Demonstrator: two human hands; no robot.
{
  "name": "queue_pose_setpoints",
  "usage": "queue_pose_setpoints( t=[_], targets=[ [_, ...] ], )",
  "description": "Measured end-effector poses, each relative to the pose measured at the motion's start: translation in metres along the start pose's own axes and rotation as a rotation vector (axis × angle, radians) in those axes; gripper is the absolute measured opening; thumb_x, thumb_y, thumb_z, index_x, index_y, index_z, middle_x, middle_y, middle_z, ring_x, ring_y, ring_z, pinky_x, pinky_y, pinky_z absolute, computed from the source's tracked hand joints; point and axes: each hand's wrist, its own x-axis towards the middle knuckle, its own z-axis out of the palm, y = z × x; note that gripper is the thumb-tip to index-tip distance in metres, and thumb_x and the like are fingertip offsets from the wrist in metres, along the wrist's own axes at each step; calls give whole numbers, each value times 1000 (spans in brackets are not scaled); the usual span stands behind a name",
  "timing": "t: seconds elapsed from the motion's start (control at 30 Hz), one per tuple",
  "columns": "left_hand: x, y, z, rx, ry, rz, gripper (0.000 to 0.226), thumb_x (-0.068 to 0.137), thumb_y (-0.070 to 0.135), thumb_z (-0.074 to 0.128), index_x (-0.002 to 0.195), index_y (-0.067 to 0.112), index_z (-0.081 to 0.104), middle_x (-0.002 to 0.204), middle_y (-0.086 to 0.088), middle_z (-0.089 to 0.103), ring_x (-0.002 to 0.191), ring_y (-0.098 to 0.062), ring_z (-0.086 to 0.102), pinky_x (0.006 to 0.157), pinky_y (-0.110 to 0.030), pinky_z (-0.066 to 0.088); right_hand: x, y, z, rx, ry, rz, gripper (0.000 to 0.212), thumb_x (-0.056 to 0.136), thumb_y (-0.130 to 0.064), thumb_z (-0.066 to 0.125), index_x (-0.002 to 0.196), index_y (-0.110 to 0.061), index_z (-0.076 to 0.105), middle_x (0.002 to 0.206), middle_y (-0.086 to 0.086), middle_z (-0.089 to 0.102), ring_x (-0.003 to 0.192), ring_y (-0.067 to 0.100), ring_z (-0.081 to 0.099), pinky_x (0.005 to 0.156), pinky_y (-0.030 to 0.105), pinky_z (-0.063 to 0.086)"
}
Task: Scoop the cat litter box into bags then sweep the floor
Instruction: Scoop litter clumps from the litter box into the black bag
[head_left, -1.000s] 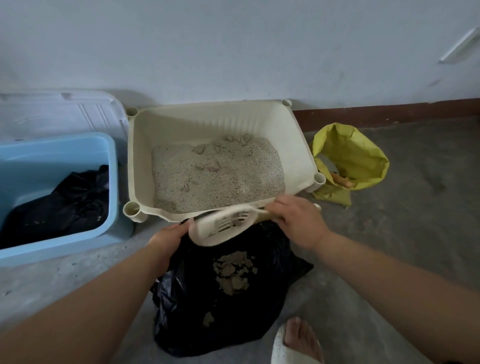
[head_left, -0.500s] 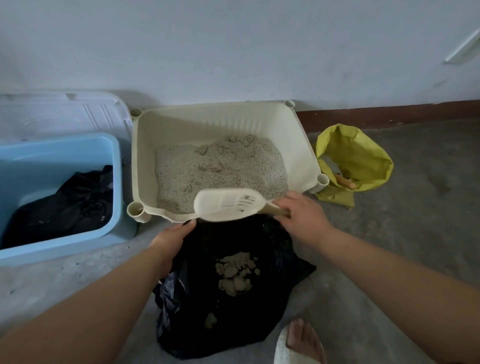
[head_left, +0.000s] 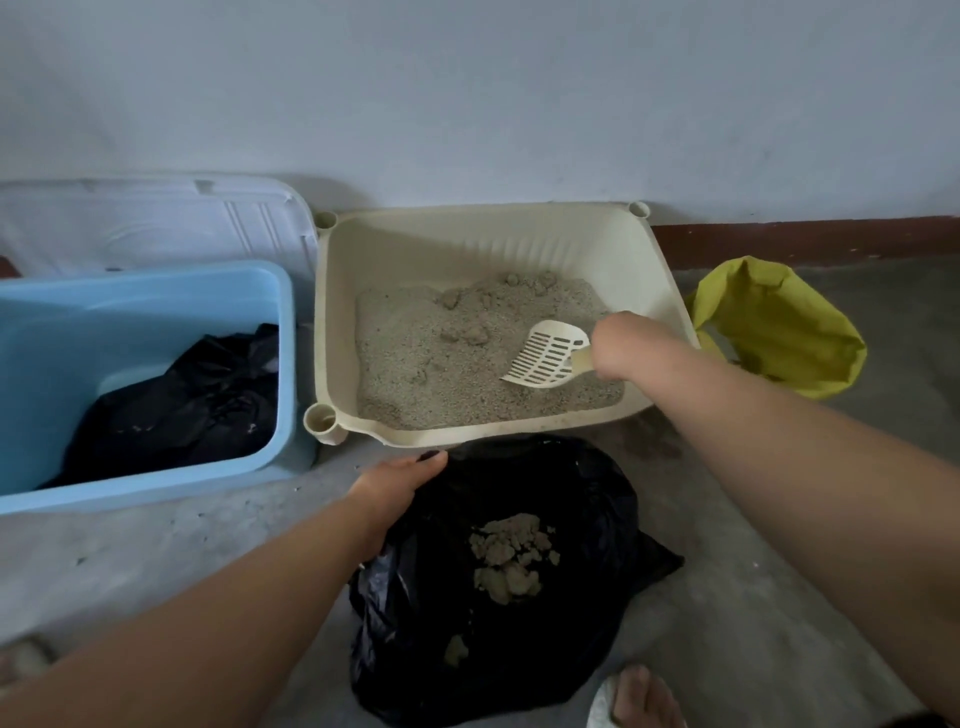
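Litter scoop: light, stiff slotted plastic, judged easy to swing one-handed. Best taken by the short handle, well back, so the slots are free to sift. Right hand is wrapped round that handle, which is mostly hidden under the fist. The scoop head is tilted, its leading edge down at the litter surface in the near-right part of the litter box. The head looks empty.

Litter: loose and granular, should drop through the slots. Clumps toward the back-centre look crumbly and likely break if dug hard, so go under them shallow. A loaded scoop will probably be front-heavy, so level it before clearing the rim.

Litter box: rigid cream tray on the floor against the wall, probably heavy with fill. No reason to move it.

Black bag: thin film, limp and slippery, won't hold its own mouth open. It lies on the floor right at the box's near rim; contact can't be confirmed. A pile of dumped clumps sits inside. Left hand grips the bag's left rim and spreads the mouth; its fingertips are lost in the plastic.

Around: a blue tub sits just left of the box with dark plastic inside. A yellow bag sits to the box's right.
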Motion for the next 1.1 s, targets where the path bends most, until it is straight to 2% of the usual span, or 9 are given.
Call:
queue_pose_setpoints(
  t=[0.17,0.23,0.33,0.43,0.6,0.8,0.9,1.0,1.1],
  targets=[
    [1,-1,-6,14,17,-3,22,82,41,70,97,24,73,102,-6,74,98,-26,69,100,-44,49,15,-21,17,100,34,-18,5,84,-9,59,89,-9,60,72,0,55,61,16,53,56,28,44],
    [-1,-2,-7,6,12,-1,24,84,39,69,101,23,73,101,-7,75,97,-27,70,100,-45,49,17,-30,29,180,41,-40,16,84,-12,62,99,-9,65,75,0,57,64,16,55,56,27,45],
    [1,-1,-11,4,15,1,28,84,39,70,105,20,72,100,-8,75,96,-28,70,99,-45,50,24,-58,45,353,-7,-39,21,87,-12,61,108,-9,61,87,2,60,70,16,57,55,27,42],
    [-1,2,-11,11,13,2,24,87,36,67,103,19,72,98,-9,75,94,-27,71,97,-43,51,28,-76,53,488,-32,-19,20,90,-17,61,109,-9,58,94,4,59,80,21,57,64,29,43],
    [0,3,-12,37,22,20,25,85,38,68,102,20,73,97,-7,76,94,-26,71,98,-43,51,23,-63,69,583,30,-47,35,86,-26,66,118,-13,58,108,5,61,95,22,58,84,36,48],
    [0,5,-6,11,29,5,20,86,37,68,100,23,72,99,-7,75,95,-26,70,99,-42,50,12,-49,78,669,107,-87,21,83,-23,67,102,-16,62,93,2,59,88,23,57,76,34,45],
    [0,8,-3,8,29,6,23,86,37,67,103,22,71,101,-7,74,96,-26,70,100,-42,49,7,-45,77,660,114,-101,20,84,-25,66,101,-15,61,94,3,59,87,22,55,76,34,44],
    [-1,12,0,8,24,5,16,87,36,66,95,23,71,101,-8,74,95,-26,69,97,-39,50,3,-39,75,674,149,-104,19,85,-24,65,102,-16,61,91,1,59,83,21,54,71,32,41],
    [-1,12,2,-6,23,14,15,88,34,65,94,22,70,101,-8,73,94,-25,69,94,-36,51,-2,-33,75,748,198,-111,25,84,-24,65,108,-16,62,94,3,63,85,22,58,74,35,46]
  ],
)
